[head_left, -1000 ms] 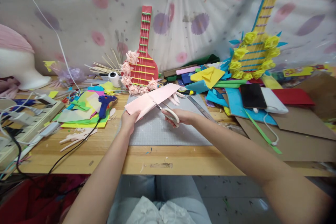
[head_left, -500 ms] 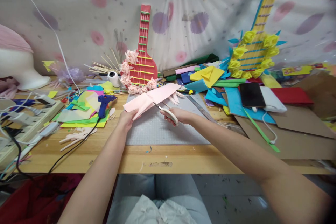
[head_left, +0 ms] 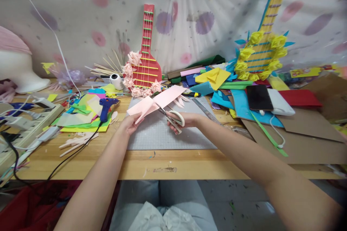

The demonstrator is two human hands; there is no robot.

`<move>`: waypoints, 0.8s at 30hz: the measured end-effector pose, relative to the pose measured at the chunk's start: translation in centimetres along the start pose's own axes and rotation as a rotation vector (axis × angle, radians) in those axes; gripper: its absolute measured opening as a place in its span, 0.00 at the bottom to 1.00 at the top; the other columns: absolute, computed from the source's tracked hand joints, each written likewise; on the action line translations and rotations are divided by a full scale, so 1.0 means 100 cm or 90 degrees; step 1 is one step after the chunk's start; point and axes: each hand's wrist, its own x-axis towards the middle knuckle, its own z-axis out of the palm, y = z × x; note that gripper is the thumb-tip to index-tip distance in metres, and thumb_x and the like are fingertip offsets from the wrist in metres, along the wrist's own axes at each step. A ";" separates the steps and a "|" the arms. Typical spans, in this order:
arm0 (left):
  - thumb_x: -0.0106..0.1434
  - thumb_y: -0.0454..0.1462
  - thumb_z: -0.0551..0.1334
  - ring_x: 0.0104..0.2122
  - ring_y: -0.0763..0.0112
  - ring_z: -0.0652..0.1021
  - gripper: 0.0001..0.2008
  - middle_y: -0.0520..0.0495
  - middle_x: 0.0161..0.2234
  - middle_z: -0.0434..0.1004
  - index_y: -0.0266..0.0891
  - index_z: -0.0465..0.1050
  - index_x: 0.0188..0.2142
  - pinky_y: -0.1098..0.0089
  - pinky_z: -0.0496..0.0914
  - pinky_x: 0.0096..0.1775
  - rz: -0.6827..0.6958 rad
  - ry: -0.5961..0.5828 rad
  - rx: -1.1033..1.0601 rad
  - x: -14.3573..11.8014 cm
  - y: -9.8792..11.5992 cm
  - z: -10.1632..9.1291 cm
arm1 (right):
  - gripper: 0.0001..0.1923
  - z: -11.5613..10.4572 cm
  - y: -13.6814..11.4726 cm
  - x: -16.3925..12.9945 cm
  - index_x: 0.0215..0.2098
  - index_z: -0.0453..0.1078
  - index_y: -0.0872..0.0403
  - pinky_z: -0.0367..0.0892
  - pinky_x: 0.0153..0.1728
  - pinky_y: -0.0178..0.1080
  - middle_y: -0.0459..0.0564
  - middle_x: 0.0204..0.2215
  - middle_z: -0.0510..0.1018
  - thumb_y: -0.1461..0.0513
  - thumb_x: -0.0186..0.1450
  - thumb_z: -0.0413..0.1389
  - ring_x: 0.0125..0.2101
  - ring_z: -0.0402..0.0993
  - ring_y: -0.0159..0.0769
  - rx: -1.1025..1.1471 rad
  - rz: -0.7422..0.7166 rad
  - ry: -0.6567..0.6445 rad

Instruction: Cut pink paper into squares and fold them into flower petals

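Left hand (head_left: 130, 123) pinches pink paper (head_left: 155, 101) near end; right hand (head_left: 182, 120) grips scissors (head_left: 170, 116), blades open across paper's long axis.

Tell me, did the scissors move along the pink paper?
Yes. The scissors opened and sit slightly further left along the pink paper, judged against the grey cutting mat.

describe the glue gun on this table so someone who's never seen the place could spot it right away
Start at the grey cutting mat in the middle of the wooden table and look just left of it, to a heap of coloured paper sheets. The glue gun lies on that heap. It is the only dark blue, pistol-shaped tool there, with a black cord trailing from it toward the table's front edge.
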 end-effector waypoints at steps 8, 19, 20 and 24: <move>0.52 0.23 0.59 0.21 0.78 0.75 0.10 0.51 0.25 0.75 0.33 0.71 0.34 0.81 0.71 0.22 0.045 -0.041 -0.058 0.000 -0.006 -0.007 | 0.30 -0.007 -0.013 0.012 0.30 0.65 0.60 0.71 0.30 0.41 0.51 0.22 0.72 0.43 0.62 0.37 0.22 0.71 0.32 0.018 0.034 -0.100; 0.53 0.24 0.58 0.20 0.78 0.75 0.11 0.51 0.25 0.76 0.34 0.72 0.34 0.82 0.70 0.20 0.081 -0.061 -0.059 -0.003 -0.003 -0.012 | 0.30 -0.005 -0.027 0.033 0.28 0.65 0.60 0.70 0.27 0.37 0.48 0.19 0.70 0.41 0.60 0.41 0.20 0.69 0.29 0.006 -0.006 -0.080; 0.52 0.24 0.59 0.20 0.78 0.75 0.11 0.51 0.25 0.76 0.35 0.72 0.35 0.81 0.70 0.21 0.089 -0.059 -0.052 -0.004 -0.003 -0.012 | 0.30 -0.004 -0.026 0.034 0.27 0.65 0.60 0.70 0.25 0.36 0.47 0.18 0.69 0.41 0.60 0.42 0.19 0.68 0.29 0.007 -0.022 -0.065; 0.50 0.24 0.60 0.22 0.77 0.76 0.13 0.50 0.27 0.77 0.36 0.72 0.35 0.80 0.71 0.23 0.096 -0.049 -0.028 -0.002 -0.003 -0.012 | 0.26 0.001 -0.023 0.030 0.26 0.63 0.58 0.67 0.19 0.33 0.44 0.14 0.65 0.44 0.61 0.43 0.15 0.63 0.26 0.002 -0.063 -0.006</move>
